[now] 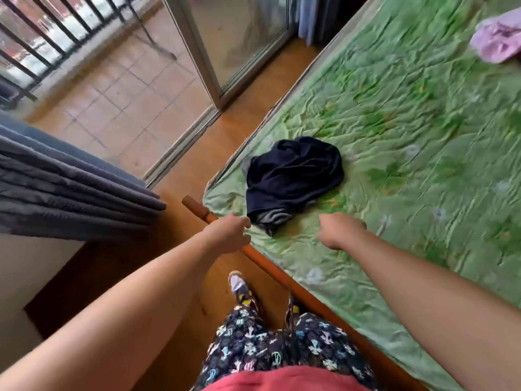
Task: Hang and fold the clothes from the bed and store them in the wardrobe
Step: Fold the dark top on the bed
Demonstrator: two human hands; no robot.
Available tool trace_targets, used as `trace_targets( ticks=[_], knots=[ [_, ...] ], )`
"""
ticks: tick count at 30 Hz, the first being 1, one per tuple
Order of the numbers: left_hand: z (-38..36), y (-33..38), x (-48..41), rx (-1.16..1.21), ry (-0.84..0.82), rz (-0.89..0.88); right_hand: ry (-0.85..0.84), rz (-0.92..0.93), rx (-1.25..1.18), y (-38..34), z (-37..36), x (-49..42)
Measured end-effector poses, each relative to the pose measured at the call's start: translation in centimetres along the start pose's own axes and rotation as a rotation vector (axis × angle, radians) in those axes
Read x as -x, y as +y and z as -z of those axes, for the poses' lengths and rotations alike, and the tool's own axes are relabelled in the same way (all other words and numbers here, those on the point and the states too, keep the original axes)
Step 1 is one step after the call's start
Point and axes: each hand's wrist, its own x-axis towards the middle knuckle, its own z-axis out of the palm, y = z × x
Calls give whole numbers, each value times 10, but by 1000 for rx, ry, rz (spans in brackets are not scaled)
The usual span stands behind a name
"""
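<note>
A grey pleated curtain hangs at centre left, and a crumpled lilac garment lies at upper right on the green floral bedsheet. A crumpled dark navy garment sits at the centre by the bed's wooden frame. The left hand hovers just beside it, fingers loosely parted and empty. The right hand hangs over the sheet, its fingers tucked out of sight, so I cannot tell its grip.

Home bedroom, bed with green floral sheet, grey curtain, sliding balcony door

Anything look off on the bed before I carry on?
Nothing is damaged or spilled. The navy garment lies crumpled near the corner of the wrinkled green bedsheet, and a purple garment is bunched farther along it.
</note>
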Motion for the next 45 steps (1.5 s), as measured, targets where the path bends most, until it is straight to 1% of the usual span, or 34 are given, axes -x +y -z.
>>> trace_targets(
  ticks=[7, 11, 14, 16, 17, 19, 21, 23, 24, 26, 28, 30, 33, 36, 39, 42, 45],
  knots=[
    [-19, -33, -120, -154, -216, -100, 9, -2, -93, -38, -36, -99],
    [-45, -44, -168, -228, -354, -124, -28, 1, -76, -57, -58, -148],
    [-59, -54, -192, -270, -409, -89, -100, 44, -61, -68, -71, -179],
    [-63, -64, -205, -270, -409, -92, -121, 47, -31, -75, -76, -196],
    [-62, -70, -212, -252, -398, -102, -109, 37, -23, -79, -79, -202],
    [-57, -77, -223, -163, -338, -132, -12, 18, -37, -85, -80, -210],
    [-45, -79, -229, 3, -194, -162, 160, 2, -75, -86, -75, -211],
    [-29, -78, -231, 184, -13, -131, 297, -15, -131, -81, -64, -211],
    [-18, -76, -231, 266, 62, -95, 315, -33, -175, -79, -55, -209],
    [4, -73, -229, 461, 157, -28, 280, -90, -301, -74, -35, -205],
    [28, -67, -223, 627, 171, 14, 234, -118, -380, -71, -16, -198],
    [53, -59, -214, 689, 182, -19, 233, -130, -412, -67, 4, -189],
    [94, -45, -194, 655, 230, -170, 370, -176, -547, -57, 43, -165],
    [140, -25, -174, 533, 300, -275, 543, -110, -588, -44, 95, -127],
    [191, 0, -153, 409, 372, -390, 638, -5, -479, -26, 152, -77],
    [245, 26, -122, 265, 450, -601, 683, 22, -396, -2, 204, -23],
    [295, 54, -83, 128, 483, -768, 682, 63, -198, 26, 245, 31]
  ],
)
